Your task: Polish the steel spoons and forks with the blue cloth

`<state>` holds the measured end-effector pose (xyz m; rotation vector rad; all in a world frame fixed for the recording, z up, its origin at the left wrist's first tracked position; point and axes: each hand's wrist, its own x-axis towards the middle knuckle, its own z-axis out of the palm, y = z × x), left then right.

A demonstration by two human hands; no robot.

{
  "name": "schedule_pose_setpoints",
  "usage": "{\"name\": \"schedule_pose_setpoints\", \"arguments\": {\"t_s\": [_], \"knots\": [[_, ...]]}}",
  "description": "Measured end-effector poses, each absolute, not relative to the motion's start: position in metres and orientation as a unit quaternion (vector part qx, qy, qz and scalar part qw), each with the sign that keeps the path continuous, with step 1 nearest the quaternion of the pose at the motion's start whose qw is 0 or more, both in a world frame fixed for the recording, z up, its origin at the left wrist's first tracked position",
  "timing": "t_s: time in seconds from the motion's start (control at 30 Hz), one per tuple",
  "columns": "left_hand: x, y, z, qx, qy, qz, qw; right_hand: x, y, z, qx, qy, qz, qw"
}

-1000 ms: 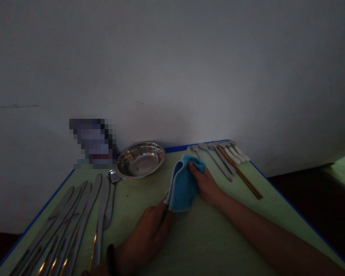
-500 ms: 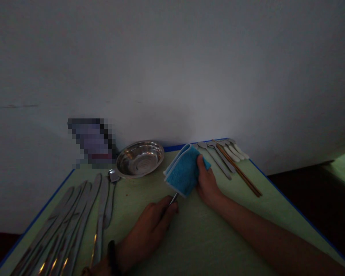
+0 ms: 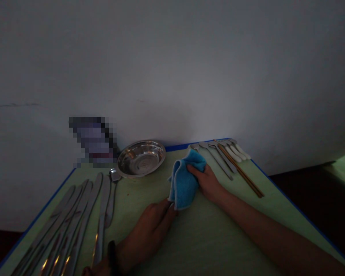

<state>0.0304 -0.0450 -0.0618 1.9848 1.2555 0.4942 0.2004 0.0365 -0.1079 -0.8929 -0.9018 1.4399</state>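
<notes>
A folded blue cloth (image 3: 185, 184) with a pale edge is gripped in my right hand (image 3: 208, 182), thumb on top. Its lower edge meets the fingertips of my left hand (image 3: 151, 226), which are closed on a thin metal utensil handle. The cloth covers the rest of that utensil, so its kind is hidden. Left of my left hand lie several table knives (image 3: 74, 226) and a spoon (image 3: 112, 199). Beyond the cloth, to the right, are spoons (image 3: 215, 159), a pair of brown chopsticks (image 3: 243, 172) and white-handled cutlery (image 3: 235, 151).
A shiny steel bowl (image 3: 126, 172) stands at the back of the green table (image 3: 212, 237), near the wall (image 3: 172, 69). Left of the bowl is a blurred-out upright object (image 3: 94, 142). Blue trim (image 3: 276, 184) runs along the table's edges.
My right hand has drawn the cloth down the utensil toward my left hand, covering the bit of metal that showed between them. The cloth is more crumpled. My left hand has barely moved.
</notes>
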Motion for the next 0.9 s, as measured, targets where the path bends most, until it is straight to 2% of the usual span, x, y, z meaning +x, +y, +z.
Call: {"name": "schedule_pose_setpoints", "arguments": {"t_s": [0.2,0.37,0.57,0.7,0.9], "knots": [[0.031,-0.045,-0.064,0.770,0.490,0.171,0.372,0.198,0.035,-0.104,-0.396,-0.379,0.599,0.584],[0.029,-0.047,-0.065,0.774,0.499,0.158,0.357,0.201,0.034,-0.105,-0.459,-0.419,0.545,0.564],[0.027,-0.046,-0.066,0.736,0.521,0.187,0.390,0.202,0.034,-0.106,-0.486,-0.440,0.532,0.536],[0.025,-0.044,-0.065,0.685,0.559,0.240,0.400,0.203,0.034,-0.104,-0.452,-0.453,0.562,0.524],[0.022,-0.043,-0.064,0.634,0.597,0.300,0.389,0.207,0.032,-0.097,-0.362,-0.431,0.677,0.474]]}}
